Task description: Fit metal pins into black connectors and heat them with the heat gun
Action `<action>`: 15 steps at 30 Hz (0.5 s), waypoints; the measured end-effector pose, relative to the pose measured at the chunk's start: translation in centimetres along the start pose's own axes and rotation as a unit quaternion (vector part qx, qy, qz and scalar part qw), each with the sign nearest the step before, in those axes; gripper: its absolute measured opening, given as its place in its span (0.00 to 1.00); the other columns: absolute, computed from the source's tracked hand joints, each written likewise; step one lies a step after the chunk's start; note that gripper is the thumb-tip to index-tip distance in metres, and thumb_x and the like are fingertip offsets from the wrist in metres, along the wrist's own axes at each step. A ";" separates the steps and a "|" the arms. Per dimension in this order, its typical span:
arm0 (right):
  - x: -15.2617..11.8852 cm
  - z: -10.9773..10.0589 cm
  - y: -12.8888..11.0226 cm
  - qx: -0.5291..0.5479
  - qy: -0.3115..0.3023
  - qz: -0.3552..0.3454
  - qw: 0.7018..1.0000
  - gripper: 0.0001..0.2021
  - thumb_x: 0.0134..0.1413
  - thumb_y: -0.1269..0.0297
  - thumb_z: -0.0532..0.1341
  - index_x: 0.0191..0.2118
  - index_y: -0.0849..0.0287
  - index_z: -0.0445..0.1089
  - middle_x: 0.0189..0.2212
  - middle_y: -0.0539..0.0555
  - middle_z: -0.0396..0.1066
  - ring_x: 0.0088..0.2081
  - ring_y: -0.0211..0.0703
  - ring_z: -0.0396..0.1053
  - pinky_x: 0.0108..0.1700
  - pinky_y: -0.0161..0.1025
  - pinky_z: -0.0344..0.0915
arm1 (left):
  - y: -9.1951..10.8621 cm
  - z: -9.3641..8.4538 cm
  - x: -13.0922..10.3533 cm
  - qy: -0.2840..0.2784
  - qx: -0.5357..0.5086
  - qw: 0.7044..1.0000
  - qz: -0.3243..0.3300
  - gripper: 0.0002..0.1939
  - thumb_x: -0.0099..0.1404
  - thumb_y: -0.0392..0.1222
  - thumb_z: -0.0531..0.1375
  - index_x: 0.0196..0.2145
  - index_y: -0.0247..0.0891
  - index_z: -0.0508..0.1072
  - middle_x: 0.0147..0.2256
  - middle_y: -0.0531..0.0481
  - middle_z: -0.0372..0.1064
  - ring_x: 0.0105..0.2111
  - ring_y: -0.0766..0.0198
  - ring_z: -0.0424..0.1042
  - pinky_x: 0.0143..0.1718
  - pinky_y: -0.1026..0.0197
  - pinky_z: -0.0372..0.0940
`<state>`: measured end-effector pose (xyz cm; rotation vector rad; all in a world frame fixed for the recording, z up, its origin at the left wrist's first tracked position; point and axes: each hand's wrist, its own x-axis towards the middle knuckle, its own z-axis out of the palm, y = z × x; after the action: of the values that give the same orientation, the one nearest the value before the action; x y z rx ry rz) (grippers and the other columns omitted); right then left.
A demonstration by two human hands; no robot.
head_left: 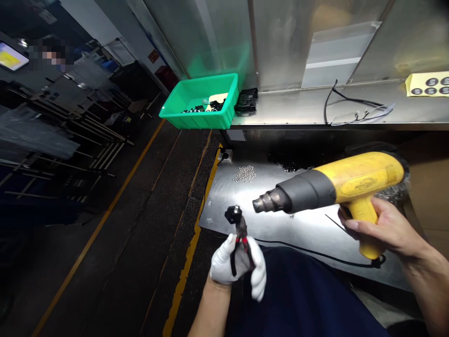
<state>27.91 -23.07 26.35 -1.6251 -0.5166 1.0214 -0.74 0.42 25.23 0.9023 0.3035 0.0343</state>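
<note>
My left hand [238, 264], in a white glove, is wrapped round black-and-red pliers [242, 231]. A small black part [233, 214] with a shiny metal piece sits at the jaws of the pliers. My bare right hand [389, 227] grips the handle of a yellow heat gun [358, 175]. Its stepped metal nozzle points left, to the right of the black part and apart from it. Below both lies a metal worktable [217, 201] with a pile of small shiny metal pieces [245, 173].
A green bin [199, 119] holding small parts stands on the metal shelf [287, 110], beside black parts [247, 101]. Farther right are a black cable [361, 100] and a yellow sticker sheet [428, 84]. A cord [315, 252] crosses the table's front.
</note>
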 end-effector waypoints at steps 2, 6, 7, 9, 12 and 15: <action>-0.3 0.2 0.3 0.030 0.015 0.002 0.999 0.17 0.52 0.53 0.74 0.38 0.57 0.70 0.28 0.51 0.71 0.25 0.41 0.68 0.24 0.37 0.67 | 0.8 0.2 0.1 0.139 0.171 0.972 0.079 0.37 0.73 0.69 0.38 0.37 0.37 0.73 0.23 0.47 0.68 0.18 0.59 0.70 0.23 0.54 0.71; -1.0 1.3 0.7 0.020 0.060 0.015 0.998 0.19 0.51 0.51 0.74 0.38 0.56 0.69 0.25 0.52 0.72 0.22 0.43 0.67 0.21 0.38 0.66 | 1.4 -0.7 1.0 0.280 0.386 0.856 0.201 0.24 0.76 0.60 0.50 0.45 0.37 0.73 0.33 0.45 0.71 0.32 0.58 0.74 0.36 0.55 0.71; -1.2 1.6 0.8 0.013 0.068 0.020 0.997 0.20 0.50 0.50 0.74 0.38 0.57 0.70 0.23 0.52 0.72 0.22 0.43 0.67 0.21 0.38 0.66 | 1.3 -1.1 1.2 0.301 0.407 0.834 0.218 0.21 0.75 0.58 0.53 0.45 0.37 0.73 0.35 0.44 0.72 0.35 0.57 0.74 0.39 0.54 0.71; -1.6 2.2 0.8 0.011 0.074 0.022 0.997 0.20 0.48 0.48 0.74 0.37 0.57 0.70 0.22 0.52 0.71 0.21 0.43 0.66 0.20 0.38 0.66 | 1.1 -1.8 1.5 0.341 0.455 0.782 0.256 0.17 0.73 0.55 0.57 0.45 0.37 0.73 0.37 0.43 0.72 0.38 0.55 0.74 0.42 0.54 0.69; -1.9 2.7 0.5 0.008 0.059 0.016 0.998 0.20 0.47 0.49 0.75 0.37 0.57 0.72 0.23 0.52 0.72 0.21 0.42 0.66 0.20 0.37 0.65 | 1.1 -2.6 1.7 0.374 0.510 0.713 0.302 0.15 0.71 0.53 0.58 0.42 0.37 0.72 0.36 0.44 0.70 0.37 0.55 0.72 0.41 0.54 0.68; -2.0 3.1 -0.2 -0.016 0.036 0.013 0.999 0.19 0.45 0.49 0.75 0.34 0.57 0.73 0.22 0.52 0.71 0.20 0.44 0.66 0.19 0.38 0.64 | 1.5 -3.0 1.9 0.380 0.547 0.670 0.328 0.15 0.70 0.53 0.59 0.42 0.38 0.71 0.35 0.46 0.69 0.35 0.56 0.71 0.39 0.54 0.67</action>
<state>24.31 -22.86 27.14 -1.6938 -0.4666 0.9733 0.38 3.89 24.19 2.1773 0.8032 1.0313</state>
